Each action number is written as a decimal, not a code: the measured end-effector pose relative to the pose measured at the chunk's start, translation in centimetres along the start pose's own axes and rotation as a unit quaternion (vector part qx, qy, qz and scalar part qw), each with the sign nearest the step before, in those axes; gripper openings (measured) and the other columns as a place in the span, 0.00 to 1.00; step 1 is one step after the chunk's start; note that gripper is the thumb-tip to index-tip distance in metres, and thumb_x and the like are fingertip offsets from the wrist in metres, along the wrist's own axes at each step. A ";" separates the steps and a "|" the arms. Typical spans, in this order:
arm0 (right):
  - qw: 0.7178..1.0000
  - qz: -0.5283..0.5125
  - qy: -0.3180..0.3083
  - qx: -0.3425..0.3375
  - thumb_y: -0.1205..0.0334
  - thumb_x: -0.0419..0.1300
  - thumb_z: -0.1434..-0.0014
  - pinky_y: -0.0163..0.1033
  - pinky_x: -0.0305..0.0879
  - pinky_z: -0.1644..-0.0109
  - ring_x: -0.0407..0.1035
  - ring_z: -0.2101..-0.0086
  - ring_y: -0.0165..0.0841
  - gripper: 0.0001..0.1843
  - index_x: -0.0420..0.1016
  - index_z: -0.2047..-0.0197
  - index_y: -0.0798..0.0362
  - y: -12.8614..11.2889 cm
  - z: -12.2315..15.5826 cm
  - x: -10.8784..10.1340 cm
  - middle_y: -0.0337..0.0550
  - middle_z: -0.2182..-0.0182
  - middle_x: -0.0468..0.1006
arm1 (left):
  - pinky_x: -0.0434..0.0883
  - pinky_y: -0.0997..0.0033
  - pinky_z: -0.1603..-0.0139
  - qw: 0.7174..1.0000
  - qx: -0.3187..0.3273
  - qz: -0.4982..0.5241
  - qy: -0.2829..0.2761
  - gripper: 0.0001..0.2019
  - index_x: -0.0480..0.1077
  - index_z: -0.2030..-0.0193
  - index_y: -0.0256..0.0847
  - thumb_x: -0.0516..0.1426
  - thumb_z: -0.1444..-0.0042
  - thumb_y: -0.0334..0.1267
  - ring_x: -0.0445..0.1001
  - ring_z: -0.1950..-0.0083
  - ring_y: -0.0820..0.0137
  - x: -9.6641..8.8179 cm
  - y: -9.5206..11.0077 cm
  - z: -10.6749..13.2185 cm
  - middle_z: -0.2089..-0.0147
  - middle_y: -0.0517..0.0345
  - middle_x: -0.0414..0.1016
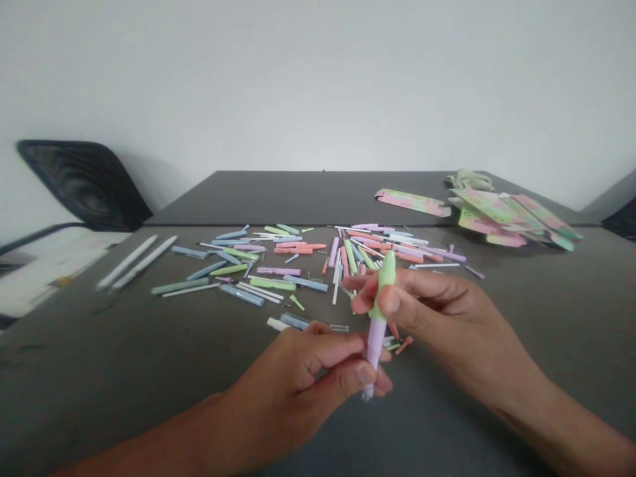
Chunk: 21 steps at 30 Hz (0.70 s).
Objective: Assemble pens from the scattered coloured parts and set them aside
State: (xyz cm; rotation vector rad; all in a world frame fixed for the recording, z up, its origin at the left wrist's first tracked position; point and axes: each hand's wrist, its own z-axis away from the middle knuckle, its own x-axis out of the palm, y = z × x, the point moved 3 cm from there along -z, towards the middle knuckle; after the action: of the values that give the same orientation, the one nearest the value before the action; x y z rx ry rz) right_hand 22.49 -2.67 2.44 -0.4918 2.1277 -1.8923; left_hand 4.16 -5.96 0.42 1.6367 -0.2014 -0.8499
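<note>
Left hand (pixel 293 391) | right hand (pixel 430 311) | lilac-green pen (pixel 376 341) held between both

No writing can be read anywhere. The pink-and-green printed cards (pixel 511 215) near the far right corner of the table (pixel 546 318) carry marks, but they are too blurred to make out, and so does the loose card (pixel 412 202) lying just left of them. The green-and-lilac pen (pixel 376 331) shows no legible lettering on its barrel.
</note>
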 end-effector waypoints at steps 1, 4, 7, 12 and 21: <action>1.000 -0.001 0.006 -0.002 0.48 0.72 0.36 0.37 0.73 0.69 0.78 0.73 0.33 0.11 0.90 0.62 0.44 0.0 0.0 0.0 0.40 0.66 0.88 | 0.72 0.75 0.53 1.000 0.000 -0.007 -0.001 0.15 0.83 0.53 0.44 0.54 0.24 0.41 0.83 0.56 0.71 0.0 0.0 0.0 0.57 0.63 0.87; 0.999 -0.043 -0.001 -0.027 0.38 0.68 0.35 0.39 0.74 0.68 0.82 0.64 0.39 0.18 0.89 0.56 0.43 0.0 0.0 0.2 0.44 0.59 0.89 | 0.72 0.75 0.53 1.000 0.000 -0.011 -0.012 0.15 0.83 0.53 0.45 0.54 0.24 0.41 0.83 0.55 0.71 0.1 0.1 -0.1 0.57 0.63 0.87; 0.995 -0.092 -0.041 -0.017 0.33 0.55 0.28 0.42 0.76 0.64 0.82 0.59 0.42 0.28 0.85 0.41 0.38 0.1 0.1 0.3 0.45 0.53 0.88 | 0.72 0.76 0.51 1.000 -0.003 0.002 -0.013 0.14 0.83 0.54 0.45 0.55 0.25 0.40 0.83 0.55 0.72 0.1 0.2 0.0 0.55 0.64 0.87; 0.997 -0.022 -0.078 0.002 0.45 0.58 0.25 0.43 0.77 0.61 0.79 0.72 0.35 0.19 0.86 0.42 0.41 -0.4 0.2 0.2 0.38 0.70 0.85 | 0.73 0.77 0.51 1.000 -0.005 0.016 -0.010 0.14 0.83 0.54 0.43 0.55 0.25 0.41 0.84 0.54 0.73 0.0 0.3 0.0 0.56 0.64 0.88; 0.993 0.096 -0.011 -0.073 0.46 0.64 0.28 0.49 0.76 0.36 0.81 0.44 0.43 0.15 0.92 0.57 0.41 -1.9 0.1 -0.3 0.39 0.48 0.89 | 0.71 0.74 0.52 0.999 0.020 -0.036 -0.021 0.16 0.83 0.54 0.42 0.54 0.24 0.40 0.83 0.55 0.71 -0.5 0.7 -0.1 0.57 0.61 0.88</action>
State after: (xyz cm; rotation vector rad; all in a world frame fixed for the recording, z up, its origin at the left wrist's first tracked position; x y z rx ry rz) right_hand 22.97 -2.87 4.26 -0.3195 2.2211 -1.6307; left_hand 4.08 -5.80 1.31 1.6736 -0.1912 -0.9405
